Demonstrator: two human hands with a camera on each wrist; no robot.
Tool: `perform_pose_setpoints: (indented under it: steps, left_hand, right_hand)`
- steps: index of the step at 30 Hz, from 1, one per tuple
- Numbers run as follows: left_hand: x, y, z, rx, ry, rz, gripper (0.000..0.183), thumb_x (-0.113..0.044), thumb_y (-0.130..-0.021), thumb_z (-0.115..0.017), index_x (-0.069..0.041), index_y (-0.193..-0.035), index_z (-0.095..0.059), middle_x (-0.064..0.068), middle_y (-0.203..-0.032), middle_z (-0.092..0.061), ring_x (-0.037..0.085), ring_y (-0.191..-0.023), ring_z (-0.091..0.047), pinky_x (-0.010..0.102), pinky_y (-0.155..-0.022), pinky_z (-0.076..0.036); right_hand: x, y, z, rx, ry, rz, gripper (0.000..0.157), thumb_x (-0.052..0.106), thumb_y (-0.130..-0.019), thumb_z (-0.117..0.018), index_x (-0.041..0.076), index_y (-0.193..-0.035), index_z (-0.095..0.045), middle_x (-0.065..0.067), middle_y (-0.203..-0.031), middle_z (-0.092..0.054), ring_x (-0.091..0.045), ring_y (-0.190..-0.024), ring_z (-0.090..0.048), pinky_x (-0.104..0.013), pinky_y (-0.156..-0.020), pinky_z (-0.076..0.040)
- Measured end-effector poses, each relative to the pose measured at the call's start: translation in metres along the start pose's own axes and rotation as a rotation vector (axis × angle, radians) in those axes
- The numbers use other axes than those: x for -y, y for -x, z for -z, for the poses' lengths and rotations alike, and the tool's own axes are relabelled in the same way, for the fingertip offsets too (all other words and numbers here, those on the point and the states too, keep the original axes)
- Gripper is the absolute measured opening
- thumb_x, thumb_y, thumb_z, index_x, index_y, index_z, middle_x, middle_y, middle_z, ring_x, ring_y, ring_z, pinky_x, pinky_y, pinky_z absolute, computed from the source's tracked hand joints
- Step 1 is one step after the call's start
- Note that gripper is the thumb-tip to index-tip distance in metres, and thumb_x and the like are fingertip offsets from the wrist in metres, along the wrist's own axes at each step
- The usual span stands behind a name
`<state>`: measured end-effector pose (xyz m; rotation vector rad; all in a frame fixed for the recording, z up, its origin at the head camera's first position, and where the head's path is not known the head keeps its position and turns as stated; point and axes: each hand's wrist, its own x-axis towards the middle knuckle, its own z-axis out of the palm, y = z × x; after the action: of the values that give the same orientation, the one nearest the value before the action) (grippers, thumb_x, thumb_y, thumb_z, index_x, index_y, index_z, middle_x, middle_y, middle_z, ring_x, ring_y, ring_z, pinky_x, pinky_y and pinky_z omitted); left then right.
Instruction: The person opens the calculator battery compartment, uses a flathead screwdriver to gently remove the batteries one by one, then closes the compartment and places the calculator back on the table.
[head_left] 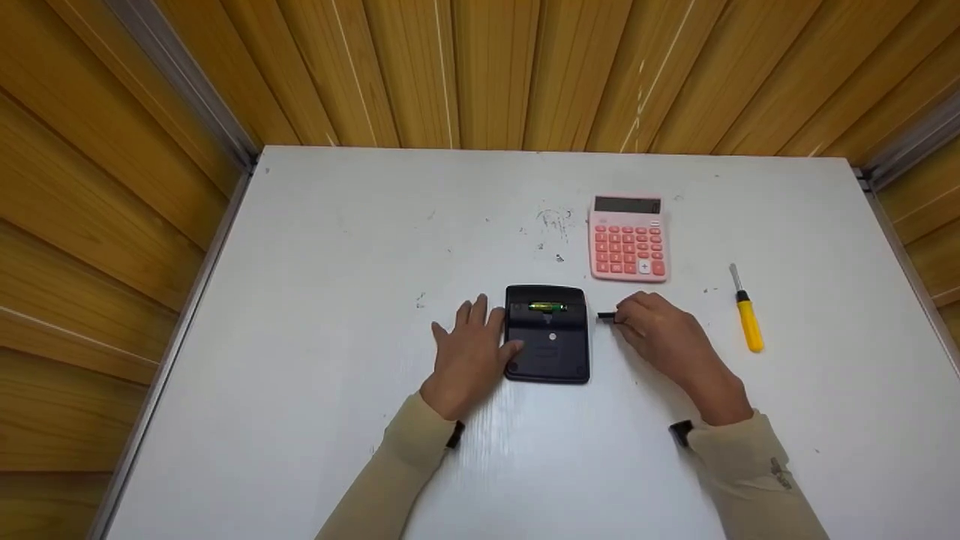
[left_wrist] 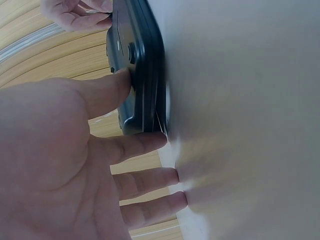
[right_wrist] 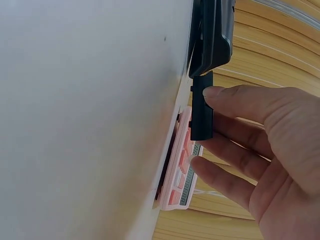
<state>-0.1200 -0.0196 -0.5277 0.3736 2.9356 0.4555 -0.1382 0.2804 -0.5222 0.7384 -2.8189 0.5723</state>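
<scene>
A dark calculator (head_left: 546,361) lies face down on the table, its battery compartment uncovered and a green-and-gold battery (head_left: 547,306) in it. My left hand (head_left: 466,364) is at its left side, fingers spread straight. In the left wrist view, the thumb (left_wrist: 107,92) rests on the calculator's back and the index fingertip is right at its edge. To the right of the calculator, my right hand (head_left: 671,341) pinches a small black battery cover (right_wrist: 201,112) between thumb and fingers, low over the table.
Behind the right hand lies a pink calculator (head_left: 628,238), face up. Farther right is a screwdriver (head_left: 748,321) with a yellow handle. The white table (head_left: 337,262) is bordered by wood-panelled walls (head_left: 480,75) at the back and sides.
</scene>
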Motion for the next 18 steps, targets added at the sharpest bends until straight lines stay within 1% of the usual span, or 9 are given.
perform_pose_setpoints:
  steps: [10,17,18]
  left_hand:
    - [0.0002,0.0008,0.0001,-0.011,0.005,-0.006,0.063,-0.053,-0.107,-0.059,-0.009,-0.152,-0.056,0.021,-0.162,-0.044,0.04,-0.15,-0.039,0.08,-0.104,-0.035]
    - [0.0003,0.0019,-0.001,-0.079,-0.03,-0.029,0.06,-0.052,-0.105,-0.063,-0.008,-0.146,-0.06,0.021,-0.157,-0.05,0.04,-0.145,-0.045,0.079,-0.099,-0.041]
    - [0.0003,0.002,-0.001,-0.079,-0.031,-0.029,0.06,-0.052,-0.105,-0.063,-0.008,-0.146,-0.06,0.021,-0.157,-0.05,0.04,-0.145,-0.045,0.079,-0.099,-0.041]
  right_hand:
    - [-0.002,0.002,-0.0014,0.074,-0.053,-0.057,0.02,-0.006,-0.087,-0.084,0.005,-0.098,-0.073,-0.007,-0.103,-0.072,-0.028,-0.098,-0.069,-0.048,-0.082,-0.059]
    - [-0.0002,0.0,-0.0025,0.145,-0.079,-0.124,0.016,-0.005,-0.088,-0.082,0.005,-0.097,-0.073,-0.007,-0.102,-0.072,-0.028,-0.098,-0.068,-0.049,-0.086,-0.058]
    - [0.0002,-0.0003,-0.0028,0.152,-0.08,-0.129,0.016,-0.005,-0.089,-0.082,0.005,-0.097,-0.073,-0.007,-0.102,-0.071,-0.028,-0.098,-0.068,-0.048,-0.086,-0.058]
